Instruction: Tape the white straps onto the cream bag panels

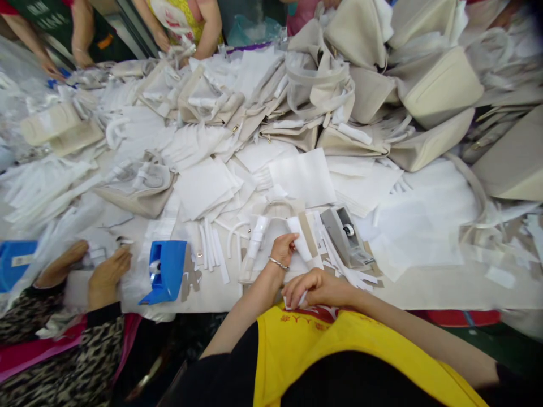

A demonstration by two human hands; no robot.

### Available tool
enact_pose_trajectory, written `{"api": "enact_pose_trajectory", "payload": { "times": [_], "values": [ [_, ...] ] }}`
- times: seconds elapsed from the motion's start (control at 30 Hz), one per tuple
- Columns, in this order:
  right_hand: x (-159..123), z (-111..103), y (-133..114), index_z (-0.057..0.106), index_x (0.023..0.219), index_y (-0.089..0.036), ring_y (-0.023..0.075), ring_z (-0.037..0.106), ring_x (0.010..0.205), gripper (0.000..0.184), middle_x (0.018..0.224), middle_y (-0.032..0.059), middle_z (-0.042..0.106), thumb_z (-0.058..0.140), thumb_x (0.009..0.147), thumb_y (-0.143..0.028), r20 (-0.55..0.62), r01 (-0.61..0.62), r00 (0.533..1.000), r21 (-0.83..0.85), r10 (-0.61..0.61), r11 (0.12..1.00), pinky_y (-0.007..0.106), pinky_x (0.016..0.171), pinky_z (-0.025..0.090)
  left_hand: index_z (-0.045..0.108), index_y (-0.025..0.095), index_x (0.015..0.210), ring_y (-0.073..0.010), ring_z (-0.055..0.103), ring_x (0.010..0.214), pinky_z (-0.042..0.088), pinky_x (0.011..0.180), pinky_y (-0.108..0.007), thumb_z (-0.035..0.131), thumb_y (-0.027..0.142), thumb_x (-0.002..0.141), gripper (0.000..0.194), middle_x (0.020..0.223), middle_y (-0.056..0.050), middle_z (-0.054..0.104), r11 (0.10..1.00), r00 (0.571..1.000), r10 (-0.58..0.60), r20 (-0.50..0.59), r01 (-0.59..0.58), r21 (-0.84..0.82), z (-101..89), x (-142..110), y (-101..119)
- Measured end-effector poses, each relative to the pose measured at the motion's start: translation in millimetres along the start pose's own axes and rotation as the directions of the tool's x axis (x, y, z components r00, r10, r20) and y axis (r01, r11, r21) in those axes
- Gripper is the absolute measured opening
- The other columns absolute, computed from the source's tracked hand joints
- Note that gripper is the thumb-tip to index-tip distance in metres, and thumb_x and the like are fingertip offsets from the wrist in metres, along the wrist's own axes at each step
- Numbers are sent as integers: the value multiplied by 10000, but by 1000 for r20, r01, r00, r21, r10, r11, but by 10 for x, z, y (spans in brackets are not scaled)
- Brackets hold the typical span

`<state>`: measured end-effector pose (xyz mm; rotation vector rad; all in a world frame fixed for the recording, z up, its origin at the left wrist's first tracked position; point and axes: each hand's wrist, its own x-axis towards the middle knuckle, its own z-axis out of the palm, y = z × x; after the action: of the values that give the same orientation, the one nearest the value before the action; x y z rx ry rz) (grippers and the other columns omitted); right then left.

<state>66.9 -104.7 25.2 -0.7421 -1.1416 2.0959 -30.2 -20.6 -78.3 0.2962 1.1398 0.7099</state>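
A pale beige handbag (pixel 278 208) lies in front of me at the table's near edge, its handle arched toward the far side. On its left side a strap is wrapped in a white foam sleeve (pixel 257 238). My left hand (pixel 283 252), with a twisted bracelet at the wrist, pinches the white foam wrap (pixel 300 242) on the bag's right side. Close to my apron, my right hand (pixel 316 288) is closed on a small white piece (pixel 296 301); its material is unclear. A grey tape dispenser (pixel 347 237) stands just right of the bag.
A blue tape dispenser (pixel 164 271) and white foam strips (pixel 212 246) are to the left. Beside them, a co-worker's hands (pixel 109 274) work near the edge. White sheets (pixel 302 176) and stacked beige handbags (pixel 439 87) fill the far side. Other people stand across the table.
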Motion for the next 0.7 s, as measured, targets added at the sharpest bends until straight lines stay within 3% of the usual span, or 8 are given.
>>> {"api": "enact_pose_trajectory", "payload": {
  "times": [0.07, 0.13, 0.23, 0.33, 0.4, 0.47, 0.6, 0.7],
  "values": [
    [14, -78, 25, 628, 855, -154, 137, 553, 693, 231, 690, 26, 581, 526, 744, -329, -156, 52, 987, 83, -39, 995, 323, 719, 440, 455, 134, 469, -47, 347, 394, 258, 421, -208, 675, 218, 474, 236, 388, 55, 389, 1000, 999, -17, 28, 17, -13, -9, -7, 9],
    [31, -331, 45, 575, 981, -163, 121, 537, 593, 290, 621, 1, 551, 450, 787, -339, -376, 75, 926, 76, -41, 994, 312, 642, 460, 427, 139, 471, -37, 333, 381, 245, 406, -196, 671, 216, 481, 256, 379, 69, 354, 998, 998, -38, 50, 40, -42, -16, -20, 25],
    [72, -816, 79, 554, 1025, -163, 130, 544, 625, 299, 692, 17, 592, 450, 774, -289, -532, -116, 846, -233, -27, 966, 288, 642, 450, 404, 144, 489, -23, 304, 361, 217, 380, -176, 671, 197, 485, 272, 371, 85, 317, 995, 997, -55, 47, 59, -76, -17, -53, 61],
    [103, -1143, 111, 613, 903, -159, 180, 558, 791, 222, 811, 59, 632, 500, 716, -201, -571, -444, 821, -627, 10, 640, 283, 723, 410, 387, 148, 496, -17, 293, 355, 211, 366, -161, 663, 178, 492, 278, 367, 89, 307, 994, 999, -53, 13, 54, -98, -10, -88, 97],
    [96, -1225, 105, 619, 873, -146, 211, 556, 822, 213, 832, 96, 634, 465, 732, -186, -679, -637, 734, -687, 4, 349, 295, 713, 394, 386, 147, 501, -13, 292, 357, 215, 364, -155, 660, 169, 493, 275, 371, 90, 305, 993, 999, -51, -5, 50, -105, -8, -102, 115],
    [80, -1225, 64, 614, 878, -149, 212, 553, 829, 240, 863, 107, 630, 405, 773, -205, -735, -708, 674, -672, -78, 218, 286, 693, 382, 389, 146, 507, -10, 292, 361, 220, 364, -150, 660, 169, 494, 272, 378, 91, 301, 994, 999, -53, -5, 52, -101, -11, -108, 122],
    [114, -1142, -70, 622, 844, -208, 163, 558, 783, 232, 847, 40, 645, 402, 778, -243, -597, -546, 798, -773, -80, 324, 227, 643, 359, 400, 143, 521, -7, 292, 370, 226, 368, -144, 653, 177, 513, 255, 390, 90, 303, 996, 998, -56, 8, 56, -72, -10, -106, 108],
    [199, -1113, -126, 637, 789, -200, 172, 563, 735, 217, 771, 49, 650, 425, 755, -228, -572, -533, 820, -785, -37, 314, 232, 596, 345, 390, 145, 513, -8, 291, 375, 225, 369, -150, 649, 193, 518, 263, 395, 89, 297, 999, 999, -35, -36, 34, -39, 12, -109, 92]
  ]
}}
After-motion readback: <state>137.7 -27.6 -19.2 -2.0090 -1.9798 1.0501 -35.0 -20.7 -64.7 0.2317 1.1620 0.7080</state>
